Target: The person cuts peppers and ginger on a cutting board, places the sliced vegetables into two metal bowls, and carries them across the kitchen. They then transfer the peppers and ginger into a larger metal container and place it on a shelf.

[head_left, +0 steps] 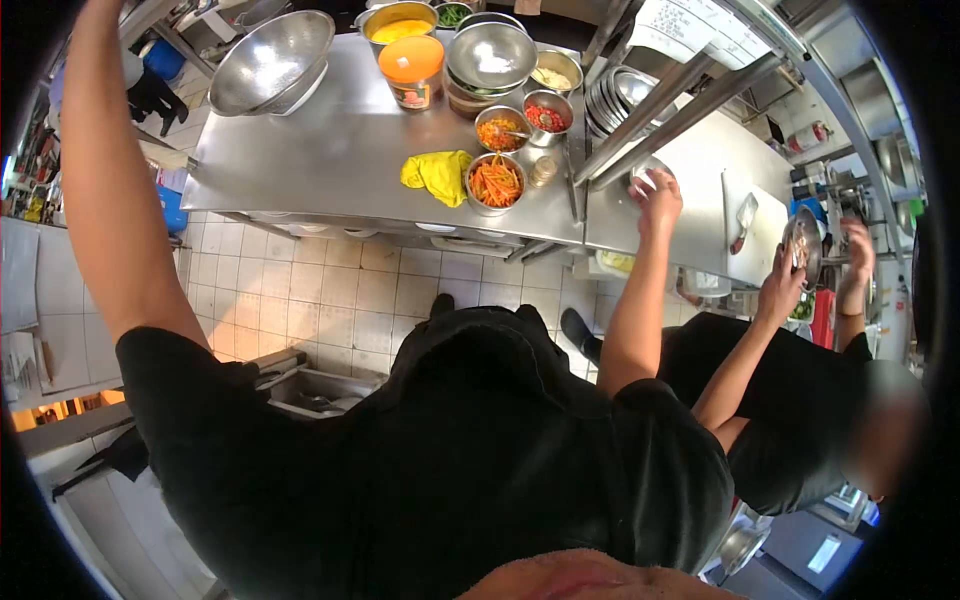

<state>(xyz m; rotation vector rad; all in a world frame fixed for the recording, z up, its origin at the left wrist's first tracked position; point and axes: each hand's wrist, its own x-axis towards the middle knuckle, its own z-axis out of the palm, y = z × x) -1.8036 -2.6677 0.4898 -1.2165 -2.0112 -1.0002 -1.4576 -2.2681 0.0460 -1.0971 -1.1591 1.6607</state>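
Observation:
My left forearm point(115, 200) stretches up along the left side, and its hand is cut off by the top edge. Over the steel counter's right part, my right hand point(657, 203) has its fingers at a small pale round bowl point(648, 170), seemingly gripping its rim; the fingers partly cover it. Left of that hand, past two metal posts, stand a small jar point(543, 171), a steel bowl of carrot strips point(495, 184), a bowl of diced orange vegetables point(500, 130) and one of chopped red vegetables point(546, 115). A crumpled yellow cloth point(436, 178) lies beside the carrots.
At right, a co-worker's hand point(782, 285) holds a metal bowl point(803, 240) near a knife point(744, 222) on a white cutting board point(765, 245). Metal posts point(680, 120) cross the counter point(300, 170). A large colander point(275, 65) and an orange-lidded tub point(412, 72) stand farther back.

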